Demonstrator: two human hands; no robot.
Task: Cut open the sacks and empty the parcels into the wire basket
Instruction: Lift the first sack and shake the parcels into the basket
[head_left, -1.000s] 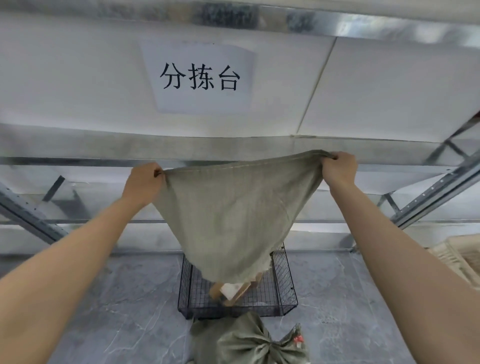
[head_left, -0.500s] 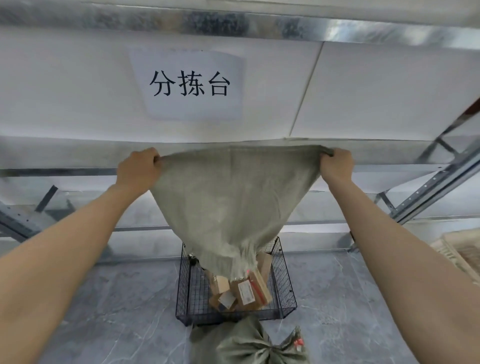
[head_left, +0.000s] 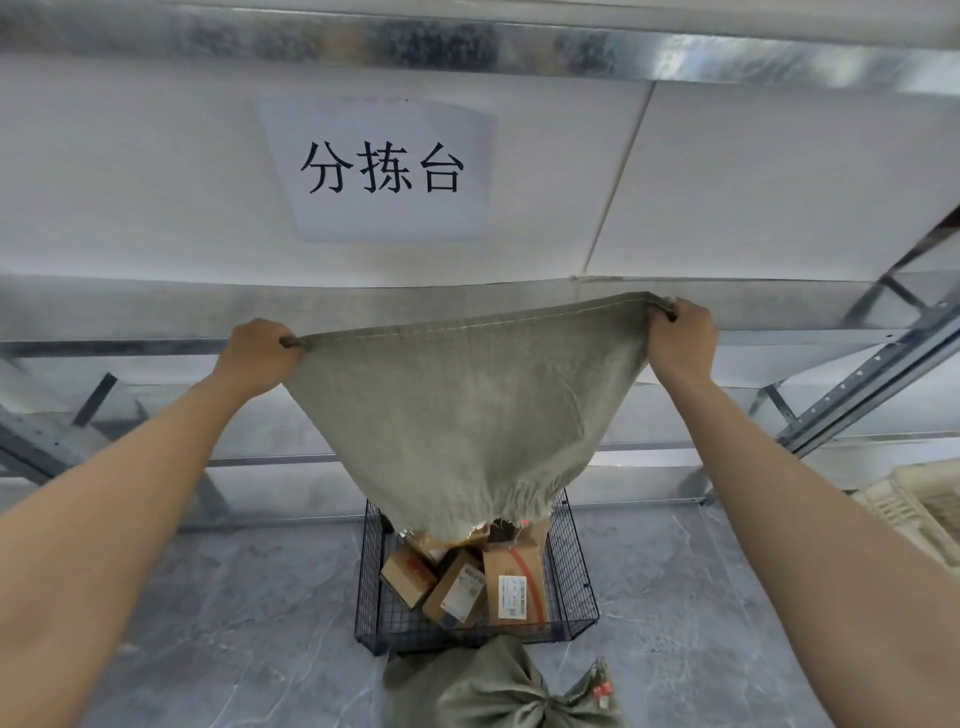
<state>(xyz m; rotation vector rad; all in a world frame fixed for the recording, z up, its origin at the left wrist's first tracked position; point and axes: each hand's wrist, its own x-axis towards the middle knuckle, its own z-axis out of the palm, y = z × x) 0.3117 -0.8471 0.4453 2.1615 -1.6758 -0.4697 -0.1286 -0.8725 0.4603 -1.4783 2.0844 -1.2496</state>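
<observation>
An olive-green woven sack (head_left: 467, 415) hangs upside down over the black wire basket (head_left: 576, 587) on the floor. My left hand (head_left: 257, 358) grips its left bottom corner and my right hand (head_left: 680, 343) grips the right one, both raised at chest height. The sack's open mouth hangs just above the basket. Several brown cardboard parcels (head_left: 514, 587) with white labels lie heaped in the basket; some are hidden behind the sack's mouth. A second sack (head_left: 493, 691), tied shut, lies on the floor just in front of the basket.
A metal shelf rack with white boards and a paper sign (head_left: 382, 169) stands right behind the basket. Diagonal steel braces (head_left: 872, 384) run at the right and left. A beige plastic crate (head_left: 919, 509) sits at the right edge. Grey marble-patterned floor (head_left: 234, 623) surrounds the basket.
The sack has been lifted higher and its mouth has risen off the basket. More parcels have dropped out and now lie exposed in the basket. Both hands keep their grip on the corners.
</observation>
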